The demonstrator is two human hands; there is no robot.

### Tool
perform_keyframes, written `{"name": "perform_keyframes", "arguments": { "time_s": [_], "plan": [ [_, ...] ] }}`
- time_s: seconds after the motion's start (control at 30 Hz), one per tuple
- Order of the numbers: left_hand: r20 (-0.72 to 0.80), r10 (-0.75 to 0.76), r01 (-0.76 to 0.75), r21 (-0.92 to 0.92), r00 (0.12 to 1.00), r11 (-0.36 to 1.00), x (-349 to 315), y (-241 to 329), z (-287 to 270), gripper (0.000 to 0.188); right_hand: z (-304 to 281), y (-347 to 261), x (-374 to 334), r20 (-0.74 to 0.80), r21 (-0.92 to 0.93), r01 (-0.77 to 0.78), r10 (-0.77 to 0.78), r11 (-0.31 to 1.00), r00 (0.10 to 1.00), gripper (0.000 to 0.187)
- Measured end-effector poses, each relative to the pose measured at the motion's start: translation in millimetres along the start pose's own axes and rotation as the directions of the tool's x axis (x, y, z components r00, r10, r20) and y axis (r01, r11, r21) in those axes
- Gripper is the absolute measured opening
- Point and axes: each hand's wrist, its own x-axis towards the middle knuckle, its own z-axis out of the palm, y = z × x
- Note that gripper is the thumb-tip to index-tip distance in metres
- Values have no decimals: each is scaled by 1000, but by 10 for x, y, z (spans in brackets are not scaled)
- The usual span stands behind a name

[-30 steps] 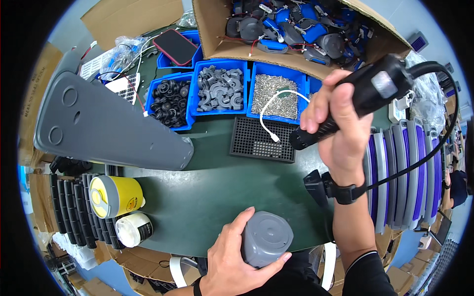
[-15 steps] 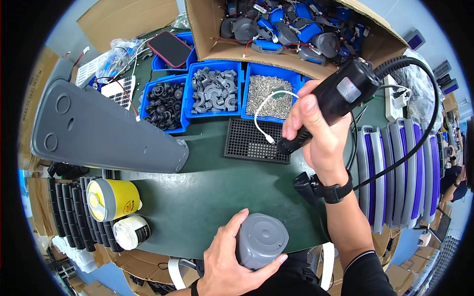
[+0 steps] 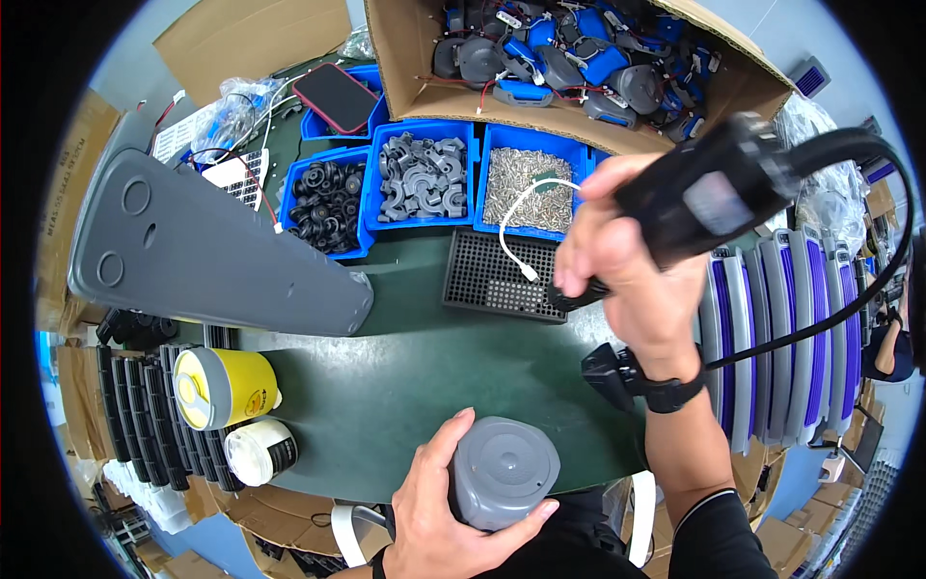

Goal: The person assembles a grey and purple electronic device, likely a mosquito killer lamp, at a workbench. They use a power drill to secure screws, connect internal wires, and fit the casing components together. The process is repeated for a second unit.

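Observation:
In my right hand [image 3: 641, 280] is a black corded electric screwdriver [image 3: 709, 198], blurred by motion. My fingers wrap round its body, and its narrow end points down-left by the right edge of a black perforated tray [image 3: 473, 265] with small metal pieces in some holes. Whether that end touches the tray I cannot tell. At the table's front edge my left hand [image 3: 439, 516] grips a grey rounded plastic housing [image 3: 506, 468] between thumb and fingers, its flat round end facing up. A white cable [image 3: 511, 227] with a small plug lies across the tray.
Blue bins hold silver screws [image 3: 531, 183], grey brackets [image 3: 424, 179] and black wheel-like parts [image 3: 328, 203]. Behind them stands a cardboard box [image 3: 415, 68] of blue-grey parts. A long grey housing [image 3: 212, 251], yellow container [image 3: 231, 386] and white jar [image 3: 260, 454] are left; grey-purple parts [image 3: 772, 338] stand right.
My right hand has swung the screwdriver a little to the right and down, its body now tilted flatter. My left hand keeps its hold on the grey housing, nearly still.

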Motion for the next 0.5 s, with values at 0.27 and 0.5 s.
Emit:
{"name": "perform_keyframes", "arguments": {
  "time_s": [0.27, 0.5],
  "plan": [
    [-8, -24, 24, -61, 1000, 998, 32, 24, 19, 90, -110, -488, -24, 2, 481, -193, 219, 855, 976, 57],
    [4, 97, -97, 3, 995, 995, 33, -184, 76, 104, 27, -510, -156, 140, 702, -426, 475, 571, 869, 60]
  ]
}}
